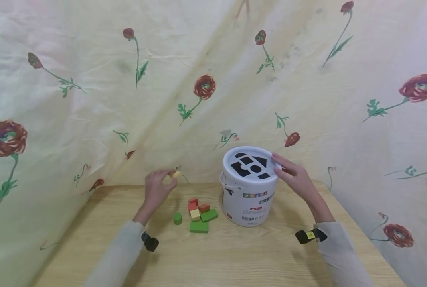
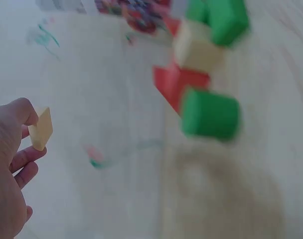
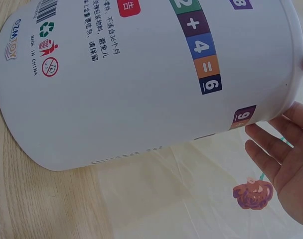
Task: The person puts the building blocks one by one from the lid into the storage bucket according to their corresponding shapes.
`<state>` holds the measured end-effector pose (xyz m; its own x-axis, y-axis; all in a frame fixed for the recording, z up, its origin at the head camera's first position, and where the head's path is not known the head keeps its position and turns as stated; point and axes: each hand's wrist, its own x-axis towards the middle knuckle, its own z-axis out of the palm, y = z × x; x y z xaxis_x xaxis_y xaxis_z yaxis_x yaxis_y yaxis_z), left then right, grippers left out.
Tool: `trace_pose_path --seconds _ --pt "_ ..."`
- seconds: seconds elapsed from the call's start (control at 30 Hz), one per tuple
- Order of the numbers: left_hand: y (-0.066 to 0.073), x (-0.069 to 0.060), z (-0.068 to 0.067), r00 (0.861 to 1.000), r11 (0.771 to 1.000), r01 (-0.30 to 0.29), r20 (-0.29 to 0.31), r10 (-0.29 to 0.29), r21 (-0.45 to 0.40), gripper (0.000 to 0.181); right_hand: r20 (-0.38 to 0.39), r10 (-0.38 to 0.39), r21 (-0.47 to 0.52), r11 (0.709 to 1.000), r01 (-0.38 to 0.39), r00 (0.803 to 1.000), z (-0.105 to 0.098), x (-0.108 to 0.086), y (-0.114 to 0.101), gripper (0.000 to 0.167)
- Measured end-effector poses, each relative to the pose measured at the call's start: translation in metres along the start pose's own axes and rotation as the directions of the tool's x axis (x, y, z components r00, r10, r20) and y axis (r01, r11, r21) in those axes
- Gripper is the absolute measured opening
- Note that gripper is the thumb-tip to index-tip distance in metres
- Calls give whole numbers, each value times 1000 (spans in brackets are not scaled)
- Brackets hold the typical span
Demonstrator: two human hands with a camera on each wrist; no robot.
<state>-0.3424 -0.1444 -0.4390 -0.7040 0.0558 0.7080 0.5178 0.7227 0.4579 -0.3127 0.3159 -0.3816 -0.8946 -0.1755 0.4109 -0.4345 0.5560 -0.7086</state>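
Between thumb and fingers, my left hand [image 1: 157,186] pinches a small pale yellow block [image 1: 176,174]. In the left wrist view this yellow block shows a flat face, held clear of the table. My right hand [image 1: 295,177] rests its nearly straight fingers against the upper rim of a white bucket [image 1: 250,203] with a wire-like handle. The bucket's lid [image 1: 230,160] has several black shaped areas. Left of the bucket lie red blocks [image 1: 193,207], a cream block [image 1: 195,215], green rectangular blocks [image 1: 199,227] and a green cylinder [image 1: 177,218].
All of this stands on a light wooden table [image 1: 235,255]. A pale cloth [image 1: 156,111] with printed red flowers hangs behind and at both sides of the table. Each wrist wears a dark strapped camera [image 1: 150,242].
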Motion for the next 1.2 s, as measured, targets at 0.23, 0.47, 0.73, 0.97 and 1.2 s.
trace_pose_path --seconds 0.23,0.47,0.73,0.97,1.2 --pt "54 30 7 997 990 -67 -35 63 -124 27 -1 4 -4 1000 -4 1000 -2 -1 0 51" --pt "105 57 19 995 972 -94 -33 89 -217 28 0 7 -2 1000 -7 1000 -4 -1 0 51" --pt "141 76 44 997 973 -59 41 70 -224 30 7 18 2 1000 -18 1000 -2 0 0 52" --pt "159 83 65 991 985 -3 129 26 -172 31 16 34 19 999 -34 999 -1 -2 -2 53" --pt "168 87 76 976 990 31 216 -2 -135 30 14 33 -3 999 -33 999 -1 -2 -3 52"
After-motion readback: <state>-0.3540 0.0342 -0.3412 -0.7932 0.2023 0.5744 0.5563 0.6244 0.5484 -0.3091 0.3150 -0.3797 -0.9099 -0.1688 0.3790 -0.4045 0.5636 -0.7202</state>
